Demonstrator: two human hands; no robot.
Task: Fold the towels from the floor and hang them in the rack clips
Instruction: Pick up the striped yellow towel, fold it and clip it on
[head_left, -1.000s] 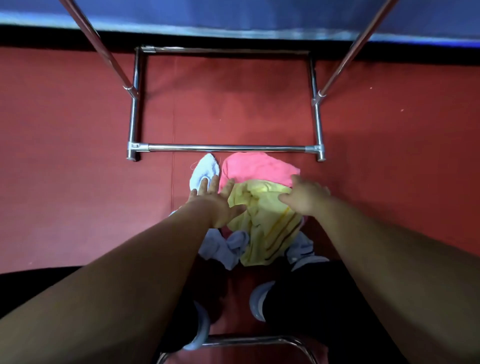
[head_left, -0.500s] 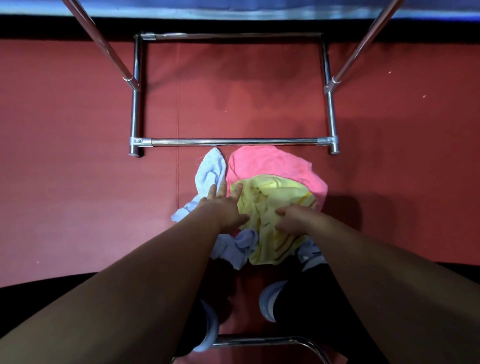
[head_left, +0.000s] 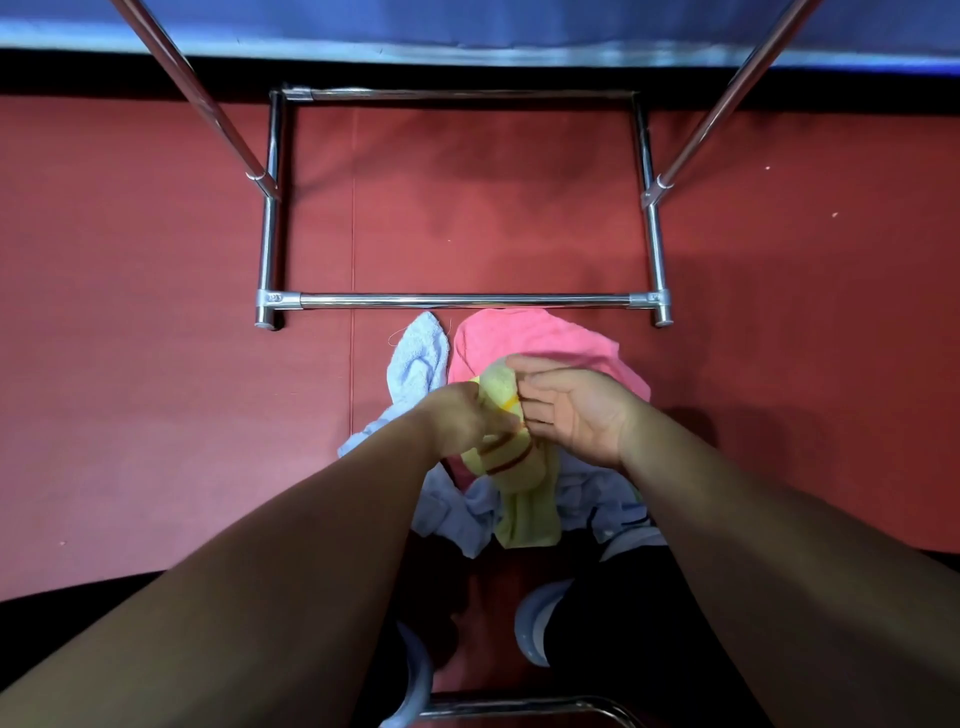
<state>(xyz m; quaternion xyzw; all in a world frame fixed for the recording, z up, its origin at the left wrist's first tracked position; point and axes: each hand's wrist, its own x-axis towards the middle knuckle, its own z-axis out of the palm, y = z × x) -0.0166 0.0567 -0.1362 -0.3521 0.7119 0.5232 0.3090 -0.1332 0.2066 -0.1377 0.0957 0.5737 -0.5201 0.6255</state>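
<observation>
A yellow towel (head_left: 524, 499) with dark stripes hangs bunched between my hands, lifted off the pile. My left hand (head_left: 462, 421) grips its upper part from the left. My right hand (head_left: 571, 410) pinches the top edge with its fingertips, palm turned toward me. Under them on the red floor lie a pink towel (head_left: 540, 338) and a pale blue towel (head_left: 421, 353). More pale blue cloth (head_left: 457, 514) spreads below the yellow one. The chrome rack base (head_left: 462, 300) stands just beyond the pile. No rack clips are in view.
Two slanted chrome poles (head_left: 208, 104) (head_left: 727, 104) rise from the rack's sides. A blue wall band (head_left: 478, 31) runs along the back. My shoes (head_left: 535, 618) and a chrome bar (head_left: 519, 706) are near the bottom edge. Red floor (head_left: 156, 312) lies on both sides.
Both hands have closed on the yellow towel and lifted it off the pile, gathering it into a narrow bunch. More of the pink towel is now uncovered.
</observation>
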